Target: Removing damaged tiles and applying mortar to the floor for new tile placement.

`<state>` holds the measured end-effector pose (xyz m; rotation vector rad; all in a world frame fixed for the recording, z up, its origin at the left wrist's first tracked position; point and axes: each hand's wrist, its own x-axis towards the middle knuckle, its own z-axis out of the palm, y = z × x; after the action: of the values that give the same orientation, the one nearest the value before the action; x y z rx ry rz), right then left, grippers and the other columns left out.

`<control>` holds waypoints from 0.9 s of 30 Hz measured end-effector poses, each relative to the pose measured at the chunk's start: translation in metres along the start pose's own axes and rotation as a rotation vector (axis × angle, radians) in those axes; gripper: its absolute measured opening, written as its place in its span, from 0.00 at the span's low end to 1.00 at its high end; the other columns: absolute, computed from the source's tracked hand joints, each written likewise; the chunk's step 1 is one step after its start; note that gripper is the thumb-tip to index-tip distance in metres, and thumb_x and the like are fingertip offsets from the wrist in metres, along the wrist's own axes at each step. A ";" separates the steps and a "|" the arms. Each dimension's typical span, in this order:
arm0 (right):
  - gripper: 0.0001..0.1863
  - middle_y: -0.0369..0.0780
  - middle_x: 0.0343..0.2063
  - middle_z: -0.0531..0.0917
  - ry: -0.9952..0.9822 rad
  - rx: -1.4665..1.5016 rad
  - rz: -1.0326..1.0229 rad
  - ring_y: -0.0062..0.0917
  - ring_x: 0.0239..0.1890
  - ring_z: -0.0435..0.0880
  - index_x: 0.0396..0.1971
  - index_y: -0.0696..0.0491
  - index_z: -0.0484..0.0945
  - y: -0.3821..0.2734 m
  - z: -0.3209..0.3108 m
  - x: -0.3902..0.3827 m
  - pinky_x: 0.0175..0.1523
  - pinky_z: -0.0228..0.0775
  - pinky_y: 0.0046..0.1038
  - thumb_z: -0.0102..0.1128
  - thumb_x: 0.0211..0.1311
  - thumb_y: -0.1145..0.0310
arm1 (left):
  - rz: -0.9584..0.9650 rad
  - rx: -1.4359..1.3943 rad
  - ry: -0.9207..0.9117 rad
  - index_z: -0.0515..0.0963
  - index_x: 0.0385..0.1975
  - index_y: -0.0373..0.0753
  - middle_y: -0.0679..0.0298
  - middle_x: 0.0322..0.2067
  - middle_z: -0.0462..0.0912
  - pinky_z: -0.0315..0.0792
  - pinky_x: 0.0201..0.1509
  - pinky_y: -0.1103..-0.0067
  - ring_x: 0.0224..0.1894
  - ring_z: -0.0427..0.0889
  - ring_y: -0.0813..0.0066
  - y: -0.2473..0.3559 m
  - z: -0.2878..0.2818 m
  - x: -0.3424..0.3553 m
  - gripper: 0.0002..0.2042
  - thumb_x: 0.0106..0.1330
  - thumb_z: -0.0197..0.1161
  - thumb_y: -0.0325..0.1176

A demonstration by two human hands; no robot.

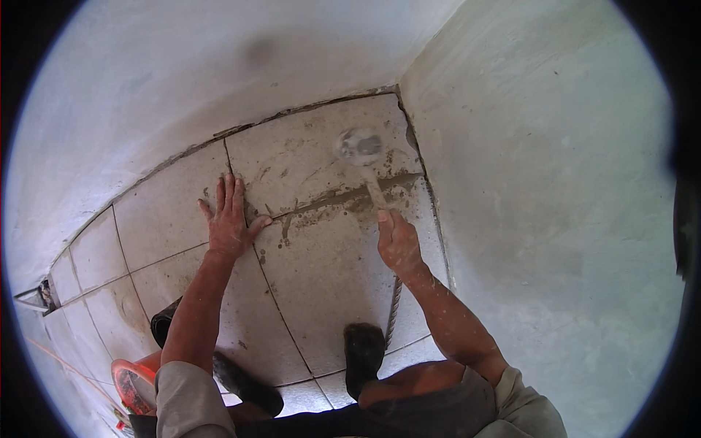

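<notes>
Mallet [360,147] over corner tile [307,146]
Left hand [228,230] lies spread on the tiles [164,201]; right hand [399,244] grips the handle [374,188].

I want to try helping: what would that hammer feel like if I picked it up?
The hammer would probably feel top-heavy: its blurred head looks much wider than its handle. The handle is likely stiff, as it looks straight beyond the right hand.

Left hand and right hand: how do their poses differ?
The left hand lies open on the floor tiles, thumb spread; the right hand is curled closed. The left hand shows no tool; the right hand grips a mallet-like tool, its head blurred. Both are bare.
</notes>
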<state>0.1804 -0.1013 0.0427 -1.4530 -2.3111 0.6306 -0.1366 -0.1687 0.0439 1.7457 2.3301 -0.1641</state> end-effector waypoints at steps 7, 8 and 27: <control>0.16 0.53 0.16 0.73 0.234 -0.091 -0.310 0.50 0.20 0.73 0.32 0.61 0.71 -0.015 -0.005 0.011 0.25 0.63 0.42 0.45 0.68 0.62 | -0.018 -0.066 0.044 0.45 0.68 0.41 0.60 0.70 0.41 0.35 0.66 0.43 0.72 0.37 0.62 -0.008 0.007 0.001 0.49 0.52 0.62 0.59; 0.16 0.52 0.16 0.73 0.136 0.080 -0.096 0.50 0.20 0.73 0.33 0.61 0.71 -0.022 -0.007 0.012 0.25 0.63 0.42 0.45 0.68 0.62 | -0.011 -0.083 0.049 0.45 0.68 0.41 0.59 0.70 0.40 0.35 0.65 0.42 0.72 0.37 0.62 -0.010 0.004 -0.002 0.48 0.53 0.61 0.60; 0.13 0.50 0.22 0.74 0.043 -0.174 -0.175 0.48 0.22 0.76 0.35 0.57 0.72 0.006 0.020 -0.003 0.25 0.69 0.42 0.45 0.67 0.62 | -0.018 -0.151 0.053 0.45 0.68 0.41 0.60 0.70 0.41 0.36 0.65 0.41 0.72 0.38 0.61 0.005 0.001 -0.001 0.48 0.52 0.63 0.58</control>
<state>0.1760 -0.1060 0.0229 -1.3017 -2.4762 0.3541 -0.1315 -0.1690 0.0433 1.6760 2.3293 0.0546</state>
